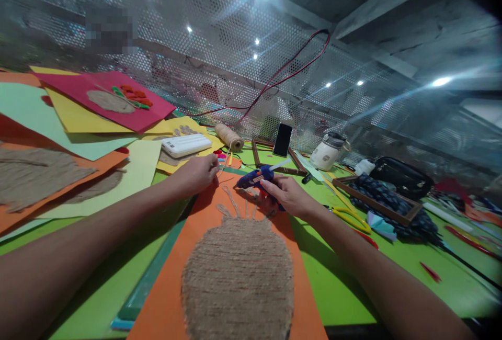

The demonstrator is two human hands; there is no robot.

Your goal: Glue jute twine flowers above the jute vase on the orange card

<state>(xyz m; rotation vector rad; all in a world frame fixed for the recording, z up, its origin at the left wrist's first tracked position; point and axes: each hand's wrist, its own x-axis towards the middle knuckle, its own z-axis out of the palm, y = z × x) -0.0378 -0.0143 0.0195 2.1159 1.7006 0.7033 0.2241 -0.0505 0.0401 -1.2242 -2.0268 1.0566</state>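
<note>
My right hand [289,193] is wrapped around a blue hot glue gun [254,177], whose nozzle points left, just above the orange sheet [164,298]. My left hand [202,171] is closed in a pinch on a thin jute twine [228,158] near the sheet's far edge. On the sheet lies a vase shape covered with rows of jute twine [239,277]. Thin twine stems and loops [235,201] rise from its top, partly covered by the gun and my right hand. Behind my left hand lies a twine spool [230,137].
A white power bank [187,145] and coloured paper sheets with twine shapes [113,102] are on the left. A phone [283,140] leans by a wooden frame [259,154]. Right are a white bottle [326,154], yellow-handled pliers [351,219] and another frame [400,214] on cloth.
</note>
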